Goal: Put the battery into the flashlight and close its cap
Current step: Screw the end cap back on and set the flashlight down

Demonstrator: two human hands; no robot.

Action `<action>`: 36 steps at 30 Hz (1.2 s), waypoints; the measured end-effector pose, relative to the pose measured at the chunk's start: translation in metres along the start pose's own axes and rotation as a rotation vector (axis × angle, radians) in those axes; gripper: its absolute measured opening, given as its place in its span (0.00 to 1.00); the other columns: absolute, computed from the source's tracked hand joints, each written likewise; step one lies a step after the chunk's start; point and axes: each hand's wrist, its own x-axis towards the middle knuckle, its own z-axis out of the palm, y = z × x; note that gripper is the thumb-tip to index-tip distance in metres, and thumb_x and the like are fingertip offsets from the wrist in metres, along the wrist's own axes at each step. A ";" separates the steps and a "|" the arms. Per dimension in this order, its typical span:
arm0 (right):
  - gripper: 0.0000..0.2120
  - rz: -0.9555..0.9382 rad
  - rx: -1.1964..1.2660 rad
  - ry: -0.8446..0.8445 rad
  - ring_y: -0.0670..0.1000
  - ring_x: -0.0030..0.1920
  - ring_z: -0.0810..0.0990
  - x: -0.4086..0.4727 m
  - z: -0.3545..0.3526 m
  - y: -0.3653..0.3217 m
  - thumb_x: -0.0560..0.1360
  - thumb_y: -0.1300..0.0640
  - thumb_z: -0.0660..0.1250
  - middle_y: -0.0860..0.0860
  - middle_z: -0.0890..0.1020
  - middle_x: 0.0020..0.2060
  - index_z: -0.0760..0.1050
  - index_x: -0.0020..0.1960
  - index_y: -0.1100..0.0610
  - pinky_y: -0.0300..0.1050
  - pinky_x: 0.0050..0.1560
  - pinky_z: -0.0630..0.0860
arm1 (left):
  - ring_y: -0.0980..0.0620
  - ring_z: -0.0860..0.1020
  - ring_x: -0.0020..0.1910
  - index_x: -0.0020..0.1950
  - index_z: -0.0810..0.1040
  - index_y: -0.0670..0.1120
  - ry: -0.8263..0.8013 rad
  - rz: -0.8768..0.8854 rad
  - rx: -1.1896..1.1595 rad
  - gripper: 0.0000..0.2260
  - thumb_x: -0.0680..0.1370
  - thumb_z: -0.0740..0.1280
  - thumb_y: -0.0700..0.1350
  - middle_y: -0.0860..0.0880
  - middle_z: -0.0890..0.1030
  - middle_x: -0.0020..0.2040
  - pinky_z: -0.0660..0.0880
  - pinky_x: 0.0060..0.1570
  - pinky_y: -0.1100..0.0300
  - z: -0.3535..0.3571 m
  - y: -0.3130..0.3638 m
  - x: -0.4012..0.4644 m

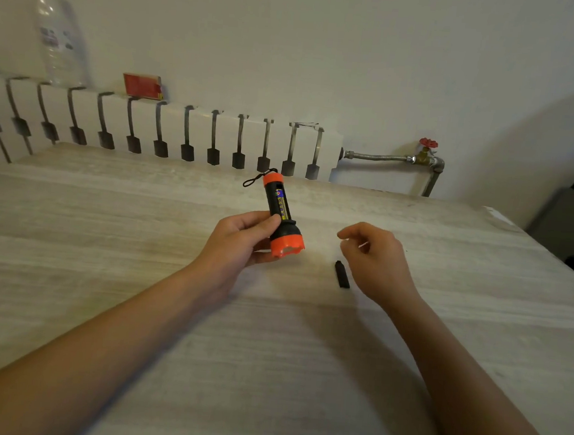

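My left hand (pixel 239 239) grips a black flashlight (pixel 284 229) with orange ends, held above the table with its lens end toward me and its strap end pointing away. A battery (pixel 281 203) with a colourful label lies in the open slot along the body. The black cap (pixel 342 274), a narrow strip, rests flat on the table to the right of the flashlight. My right hand (pixel 376 258) hovers just beside and above the cap, fingers loosely curled and apart, with nothing in it.
The light wood-grain table (pixel 268 353) spreads wide around both arms. Behind its far edge stands a white radiator (pixel 168 132) with a red box (pixel 141 85) and a clear plastic bottle (pixel 61 34) on top. A pipe with a red valve (pixel 428 144) is at the right.
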 end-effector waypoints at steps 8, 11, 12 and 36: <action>0.16 0.099 -0.286 -0.318 0.44 0.41 0.77 0.008 -0.005 0.016 0.79 0.55 0.67 0.48 0.82 0.41 0.77 0.66 0.52 0.41 0.46 0.72 | 0.44 0.86 0.53 0.59 0.83 0.43 0.010 -0.024 -0.006 0.10 0.82 0.66 0.45 0.43 0.88 0.53 0.84 0.46 0.55 -0.002 -0.001 0.002; 0.18 0.098 -0.336 -0.404 0.43 0.40 0.76 0.007 -0.005 0.013 0.79 0.54 0.67 0.48 0.81 0.41 0.75 0.69 0.52 0.41 0.46 0.72 | 0.44 0.86 0.52 0.60 0.83 0.42 0.007 -0.036 -0.016 0.11 0.82 0.66 0.45 0.43 0.88 0.53 0.84 0.44 0.55 -0.002 -0.001 0.002; 0.19 0.096 -0.346 -0.413 0.44 0.39 0.76 0.007 -0.005 0.013 0.79 0.54 0.68 0.47 0.81 0.40 0.75 0.69 0.52 0.42 0.46 0.73 | 0.44 0.86 0.52 0.60 0.83 0.42 0.003 -0.038 -0.017 0.11 0.83 0.66 0.45 0.43 0.88 0.53 0.83 0.43 0.56 -0.003 -0.001 0.002; 0.07 0.022 0.453 -0.198 0.53 0.36 0.86 -0.003 -0.014 -0.013 0.74 0.69 0.71 0.56 0.85 0.36 0.80 0.49 0.59 0.41 0.38 0.82 | 0.45 0.83 0.49 0.60 0.82 0.42 -0.055 -0.101 0.044 0.11 0.83 0.63 0.44 0.40 0.87 0.54 0.80 0.36 0.57 0.003 -0.002 -0.002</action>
